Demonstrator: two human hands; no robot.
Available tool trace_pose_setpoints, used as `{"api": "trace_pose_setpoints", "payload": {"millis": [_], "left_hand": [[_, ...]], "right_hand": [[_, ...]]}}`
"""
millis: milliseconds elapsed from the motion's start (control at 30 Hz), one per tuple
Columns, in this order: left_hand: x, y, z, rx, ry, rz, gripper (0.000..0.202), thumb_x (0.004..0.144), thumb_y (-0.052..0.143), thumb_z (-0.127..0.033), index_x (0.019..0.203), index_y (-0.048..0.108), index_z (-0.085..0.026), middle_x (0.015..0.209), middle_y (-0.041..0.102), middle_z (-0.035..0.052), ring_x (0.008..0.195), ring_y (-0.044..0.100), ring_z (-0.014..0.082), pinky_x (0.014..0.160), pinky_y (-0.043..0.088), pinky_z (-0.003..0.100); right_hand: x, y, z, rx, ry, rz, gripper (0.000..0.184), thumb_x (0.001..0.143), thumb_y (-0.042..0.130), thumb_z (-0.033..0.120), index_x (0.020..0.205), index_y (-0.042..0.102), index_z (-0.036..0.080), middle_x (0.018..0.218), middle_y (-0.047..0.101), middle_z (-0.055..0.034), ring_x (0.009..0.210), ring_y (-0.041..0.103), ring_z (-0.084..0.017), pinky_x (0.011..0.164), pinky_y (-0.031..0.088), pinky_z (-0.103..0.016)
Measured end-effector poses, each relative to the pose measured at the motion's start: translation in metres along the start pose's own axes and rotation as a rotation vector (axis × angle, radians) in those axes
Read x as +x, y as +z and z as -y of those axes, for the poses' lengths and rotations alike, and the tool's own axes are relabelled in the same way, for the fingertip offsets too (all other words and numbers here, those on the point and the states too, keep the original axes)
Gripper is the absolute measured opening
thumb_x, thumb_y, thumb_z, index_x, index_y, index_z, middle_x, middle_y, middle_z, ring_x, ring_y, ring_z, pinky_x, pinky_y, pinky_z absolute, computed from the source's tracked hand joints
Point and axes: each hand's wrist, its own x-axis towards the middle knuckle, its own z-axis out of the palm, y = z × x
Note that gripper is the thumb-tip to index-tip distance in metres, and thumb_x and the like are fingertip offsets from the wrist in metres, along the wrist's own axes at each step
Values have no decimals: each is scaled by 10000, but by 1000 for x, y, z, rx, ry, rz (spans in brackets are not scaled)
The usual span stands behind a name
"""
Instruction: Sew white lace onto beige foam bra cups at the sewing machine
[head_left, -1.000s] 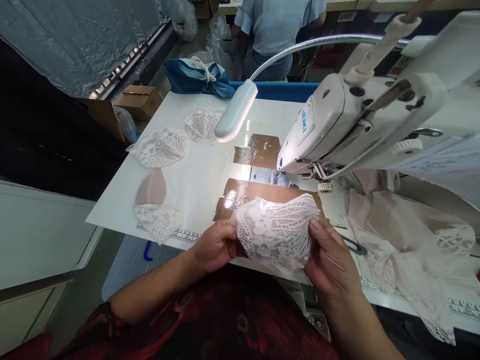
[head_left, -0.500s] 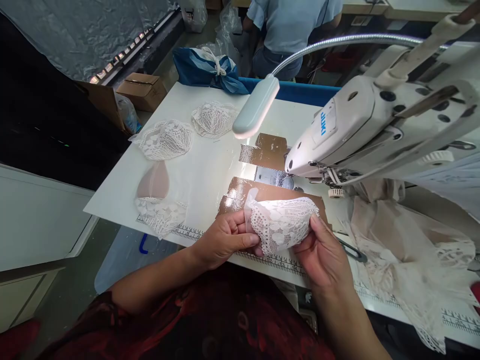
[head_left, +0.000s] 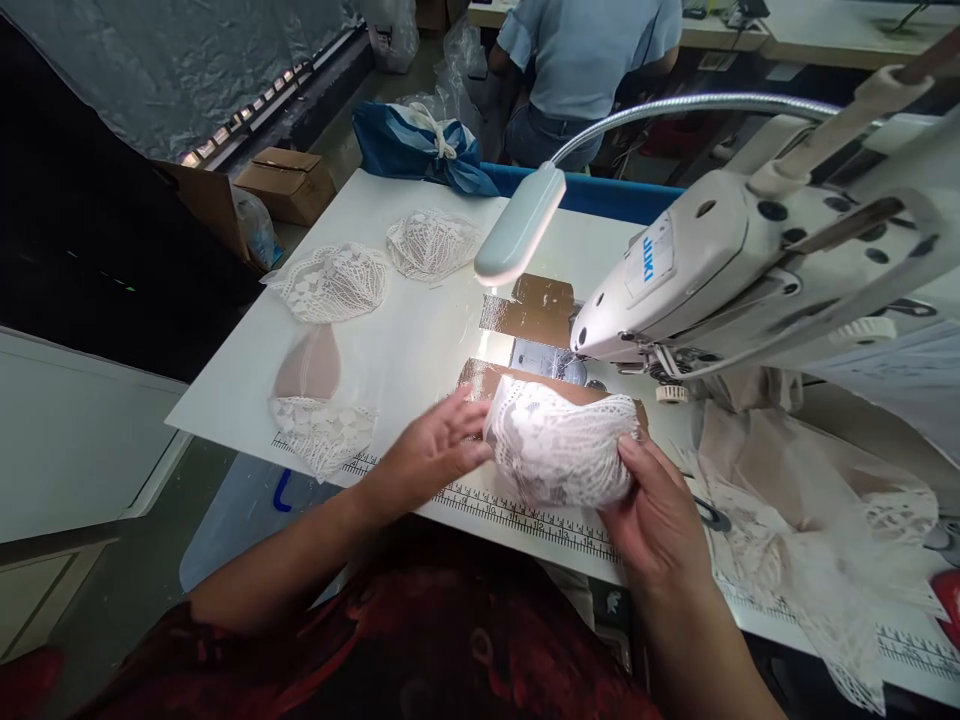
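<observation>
My left hand (head_left: 429,448) has released since the earlier frame. The lace cup (head_left: 564,448) lies just rightward, long axis crosswise, right end pinched by my right hand (head_left: 661,505).

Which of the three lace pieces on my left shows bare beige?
The nearest lace piece, overlapping the ruler: its beige cup lies bare; lace covers the others.

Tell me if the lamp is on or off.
The lamp is on: its lower edge glows, and the table gleams brightly beside the cardboard.
</observation>
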Motion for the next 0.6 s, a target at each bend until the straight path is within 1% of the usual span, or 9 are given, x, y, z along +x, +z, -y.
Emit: {"api": "trace_pose_setpoints", "payload": {"millis": [67, 100, 133, 167, 233, 300, 367, 467, 600], "left_hand": [[0, -5, -13, 184, 139, -104, 814, 793, 705, -310, 1472, 258, -257, 1508, 315, 118, 1377, 326, 281, 1114, 329, 427], [1, -5, -20, 271, 195, -89, 831, 765, 731, -317, 1462, 281, -263, 1521, 294, 102, 1395, 288, 286, 1136, 295, 423], [1, -4, -27, 344, 232, -30, 831, 730, 761, -320, 1438, 331, -259, 1502, 327, 96, 1383, 306, 290, 1138, 291, 416], [1, -1, -34, 404, 246, 57, 811, 693, 790, -320, 1398, 396, -247, 1450, 401, 97, 1341, 368, 291, 1120, 318, 405], [4, 6, -42, 478, 216, 239, 667, 666, 806, -313, 1264, 528, -209, 1259, 560, 94, 1177, 515, 264, 1033, 405, 375], [8, 12, -44, 482, 149, 346, 398, 734, 746, -310, 1079, 610, -164, 1027, 632, 67, 974, 586, 204, 898, 466, 322], [12, 15, -41, 448, 65, 380, 193, 823, 646, -298, 924, 625, -136, 858, 619, 38, 808, 572, 146, 749, 467, 258], [17, 14, -32, 389, -4, 339, 178, 874, 585, -296, 844, 613, -123, 747, 556, 2, 677, 495, 93, 620, 401, 202], [21, 11, -24, 344, -21, 272, 203, 875, 591, -322, 821, 598, -126, 672, 479, -32, 609, 413, 71, 577, 346, 192]], "right_hand": [[-6, 1, 7, -154, 63, 208, 218, 743, 714, 382, 865, 618, 229, 727, 666, 12, 612, 614, -145, 545, 505, -255], [-9, 3, 11, -241, 91, 328, 236, 740, 713, 411, 813, 594, 221, 662, 625, 19, 544, 564, -130, 490, 458, -241], [-11, 6, 15, -329, 103, 443, 257, 739, 713, 425, 769, 569, 214, 611, 577, 32, 500, 507, -112, 457, 407, -225], [-13, 8, 18, -415, 86, 542, 270, 747, 708, 427, 739, 548, 210, 581, 530, 43, 481, 456, -96, 445, 364, -214], [-17, 15, 23, -560, -6, 678, 254, 783, 682, 406, 731, 539, 203, 585, 484, 51, 502, 403, -84, 459, 323, -207], [-19, 20, 26, -670, -119, 722, 220, 823, 643, 379, 741, 550, 198, 627, 498, 40, 549, 406, -88, 491, 325, -212], [-19, 23, 27, -742, -189, 706, 208, 840, 625, 361, 736, 563, 192, 648, 517, 29, 578, 420, -94, 510, 331, -218], [-16, 23, 28, -753, -149, 687, 193, 836, 632, 367, 774, 584, 191, 644, 517, 29, 574, 437, -97, 511, 345, -224], [-10, 19, 25, -637, -72, 705, 237, 803, 672, 379, 944, 616, 197, 783, 591, -3, 674, 521, -124, 584, 418, -241]]}}
